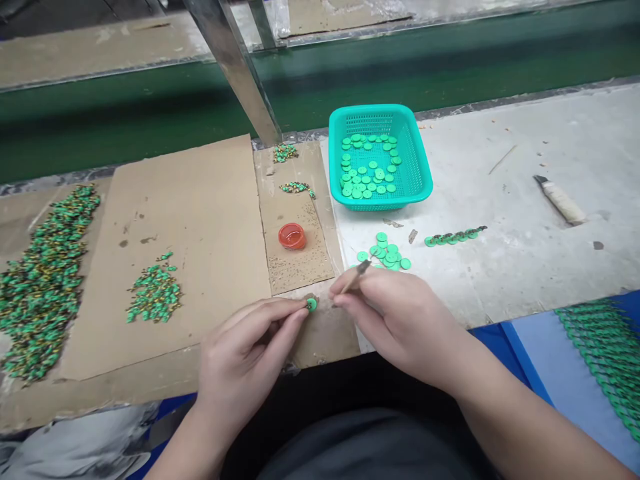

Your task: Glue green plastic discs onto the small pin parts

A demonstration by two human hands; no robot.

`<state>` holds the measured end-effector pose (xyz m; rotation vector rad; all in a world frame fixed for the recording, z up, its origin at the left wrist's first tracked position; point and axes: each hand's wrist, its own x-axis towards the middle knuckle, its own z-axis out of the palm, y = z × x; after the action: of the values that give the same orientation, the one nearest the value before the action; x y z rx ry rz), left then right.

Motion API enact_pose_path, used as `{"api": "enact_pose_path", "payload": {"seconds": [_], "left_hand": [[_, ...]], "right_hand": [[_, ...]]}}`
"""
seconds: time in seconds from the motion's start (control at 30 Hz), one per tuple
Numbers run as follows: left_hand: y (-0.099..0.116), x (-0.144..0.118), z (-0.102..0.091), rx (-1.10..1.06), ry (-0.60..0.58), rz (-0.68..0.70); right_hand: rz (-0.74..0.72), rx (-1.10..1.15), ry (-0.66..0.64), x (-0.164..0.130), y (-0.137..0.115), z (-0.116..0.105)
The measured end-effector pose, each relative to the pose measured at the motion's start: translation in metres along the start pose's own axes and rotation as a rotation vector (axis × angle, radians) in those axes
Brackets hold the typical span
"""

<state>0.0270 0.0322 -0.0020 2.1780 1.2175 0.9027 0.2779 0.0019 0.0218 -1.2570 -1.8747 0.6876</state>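
Thumb and fingertips of my left hand (247,340) are pinched at the edge of a small round green disc (312,305), close above the cardboard. A little dark spot shows on the disc beside the fingertips. My right hand (400,313) is closed around a thin wooden stick (354,278), whose dark end points up and away. Just beyond that hand lies a loose group of green discs (390,253). An orange-red little cup (292,236) stands on a speckled cardboard piece (300,270) in front of both hands.
A turquoise basket (425,183) holds several green discs. Right of it are a row of discs with dark pieces (455,237) and a knife-like tool with a wrapped handle (560,200). Small green-and-gold pieces form a large pile (45,280) and a smaller pile (155,293) at left.
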Motion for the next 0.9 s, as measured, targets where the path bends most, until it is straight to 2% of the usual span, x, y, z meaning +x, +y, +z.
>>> {"api": "enact_pose_path", "payload": {"seconds": [0.1, 0.2, 0.33, 0.63, 0.8, 0.9], "left_hand": [[0.0, 0.0, 0.0, -0.001, -0.001, 0.008], [0.001, 0.0, -0.001, 0.002, 0.005, -0.005], [0.002, 0.001, -0.001, -0.007, 0.005, -0.008], [0.001, 0.001, -0.001, 0.0, 0.0, 0.013], [0.0, 0.001, -0.001, 0.013, 0.0, 0.022], [-0.001, 0.0, -0.001, 0.012, 0.001, 0.004]], "right_hand": [[-0.032, 0.049, -0.053, 0.013, 0.001, 0.007], [-0.04, 0.007, -0.105, 0.024, 0.004, 0.013], [-0.043, -0.002, -0.154, 0.029, 0.008, 0.016], [-0.079, 0.015, -0.153, 0.029, 0.01, 0.016], [-0.153, 0.02, -0.152, 0.031, 0.011, 0.018], [-0.13, 0.028, -0.169, 0.032, 0.011, 0.021]]}}
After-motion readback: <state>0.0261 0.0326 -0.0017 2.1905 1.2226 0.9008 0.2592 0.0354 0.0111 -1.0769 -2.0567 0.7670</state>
